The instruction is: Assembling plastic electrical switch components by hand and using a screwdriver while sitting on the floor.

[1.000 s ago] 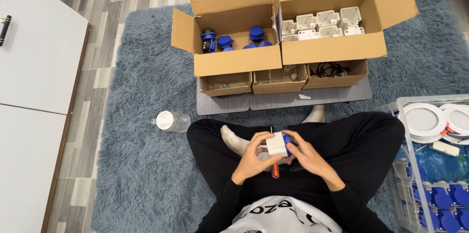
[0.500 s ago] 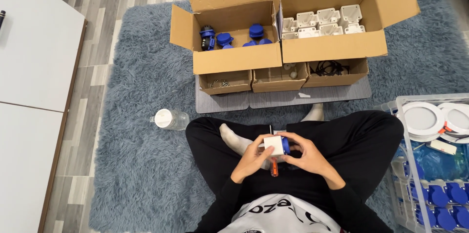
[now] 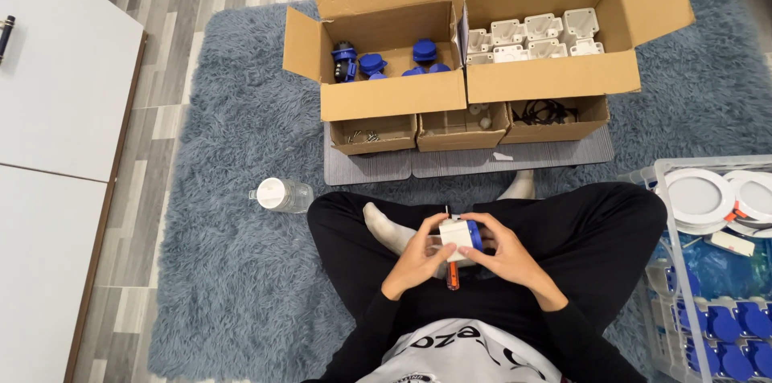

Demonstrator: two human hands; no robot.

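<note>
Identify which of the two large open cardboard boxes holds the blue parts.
The left large open cardboard box: blue round parts lie inside, while the right large open cardboard box beside it holds white square housings.

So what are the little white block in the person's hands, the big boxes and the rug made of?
The white block with its blue cap looks like smooth moulded plastic, judging by its even colour and crisp edges. The boxes are plain brown cardboard, matt, with folded flaps. The rug looks like long-pile synthetic shag, grey-blue and tufted, though the fibre is uncertain.
</note>
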